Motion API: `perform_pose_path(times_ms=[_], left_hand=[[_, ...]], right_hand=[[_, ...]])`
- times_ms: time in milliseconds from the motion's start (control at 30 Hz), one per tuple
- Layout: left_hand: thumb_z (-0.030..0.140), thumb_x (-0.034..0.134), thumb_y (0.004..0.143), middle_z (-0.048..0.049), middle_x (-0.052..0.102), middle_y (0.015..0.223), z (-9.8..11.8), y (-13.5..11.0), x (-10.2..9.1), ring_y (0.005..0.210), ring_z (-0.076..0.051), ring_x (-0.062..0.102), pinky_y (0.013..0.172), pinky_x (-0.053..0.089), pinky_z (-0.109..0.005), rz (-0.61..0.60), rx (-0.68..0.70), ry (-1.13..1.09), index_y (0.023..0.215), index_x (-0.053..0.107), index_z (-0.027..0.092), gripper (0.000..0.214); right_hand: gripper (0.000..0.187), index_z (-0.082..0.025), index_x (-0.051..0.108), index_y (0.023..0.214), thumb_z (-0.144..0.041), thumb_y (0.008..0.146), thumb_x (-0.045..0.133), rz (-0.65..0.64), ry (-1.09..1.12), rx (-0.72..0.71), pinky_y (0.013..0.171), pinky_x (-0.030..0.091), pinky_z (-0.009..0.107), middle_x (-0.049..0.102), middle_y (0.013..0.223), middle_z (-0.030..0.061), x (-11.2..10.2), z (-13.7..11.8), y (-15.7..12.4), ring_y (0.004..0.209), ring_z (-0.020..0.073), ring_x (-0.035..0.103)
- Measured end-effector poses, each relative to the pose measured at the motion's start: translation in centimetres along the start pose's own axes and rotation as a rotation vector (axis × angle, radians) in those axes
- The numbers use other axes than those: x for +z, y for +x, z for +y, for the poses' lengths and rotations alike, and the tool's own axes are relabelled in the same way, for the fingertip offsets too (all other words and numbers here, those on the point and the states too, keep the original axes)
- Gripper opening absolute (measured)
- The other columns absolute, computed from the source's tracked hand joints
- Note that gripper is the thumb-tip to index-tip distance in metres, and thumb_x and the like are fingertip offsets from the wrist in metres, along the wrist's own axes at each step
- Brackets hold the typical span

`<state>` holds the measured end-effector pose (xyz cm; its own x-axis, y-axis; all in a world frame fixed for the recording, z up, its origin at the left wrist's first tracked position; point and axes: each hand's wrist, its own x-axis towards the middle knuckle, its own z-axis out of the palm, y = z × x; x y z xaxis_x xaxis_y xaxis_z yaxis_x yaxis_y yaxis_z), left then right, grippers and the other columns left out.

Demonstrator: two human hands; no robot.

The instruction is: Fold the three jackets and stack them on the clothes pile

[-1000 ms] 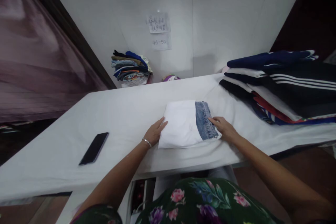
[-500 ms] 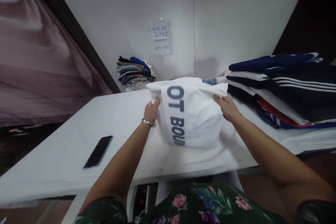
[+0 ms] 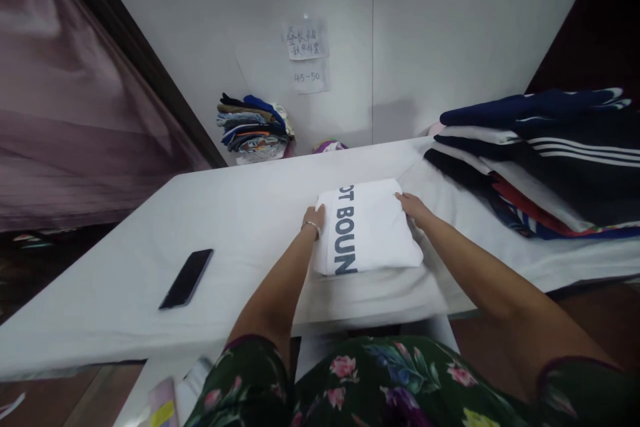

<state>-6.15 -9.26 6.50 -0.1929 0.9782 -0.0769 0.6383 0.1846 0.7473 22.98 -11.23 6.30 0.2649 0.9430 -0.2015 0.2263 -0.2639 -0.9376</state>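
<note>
Squaring the folded white lettered T-shirt (image 3: 367,230), the open left hand (image 3: 314,219) and open right hand (image 3: 413,208) press its edges, gripping nothing, on the white-sheeted table (image 3: 235,227).

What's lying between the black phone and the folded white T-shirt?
In the head view, the left forearm and left hand lie between the phone and the folded white T-shirt, above the white-covered table.

Bright even light, soft faint shadows, wide-angle distortion at edges
</note>
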Motion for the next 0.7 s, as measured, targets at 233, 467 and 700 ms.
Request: perform_pose_path(times_ms=[233,467,700], left_hand=[[0.060,0.036,0.085,-0.0110,0.019,0.155,2.5,-3.6,3.5,0.143,-0.031,0.012,0.112,0.013,-0.057,-0.041,0.380,0.449,0.141,0.036,0.019,0.069],[0.060,0.025,0.087,-0.0086,0.019,0.155,1.2,-5.0,6.1,0.143,-0.031,0.008,0.113,0.005,-0.058,-0.085,0.412,0.633,0.144,0.033,0.020,0.070],[0.062,0.018,0.087,-0.0042,0.015,0.157,2.3,-4.5,5.2,0.144,-0.027,0.008,0.114,0.009,-0.054,-0.224,0.318,0.703,0.147,0.026,0.023,0.072]], right_hand=[[0.072,-0.021,0.029,0.145,-0.061,0.086,0.038,-0.054,-0.609,-0.695,0.115,0.003,0.050,0.016,0.156,0.0060,4.1,-3.4,-3.4,0.143,0.0271,0.005],[0.066,-0.023,0.034,0.141,-0.061,0.088,0.031,-0.119,-0.917,-0.484,0.111,0.011,0.056,0.023,0.153,0.0085,4.7,2.0,-1.0,0.142,0.0282,0.014],[0.065,-0.022,0.033,0.141,-0.061,0.090,0.023,-0.172,-0.993,-0.438,0.110,0.018,0.053,0.021,0.154,0.0077,3.9,1.5,-0.8,0.142,0.0270,0.013]])
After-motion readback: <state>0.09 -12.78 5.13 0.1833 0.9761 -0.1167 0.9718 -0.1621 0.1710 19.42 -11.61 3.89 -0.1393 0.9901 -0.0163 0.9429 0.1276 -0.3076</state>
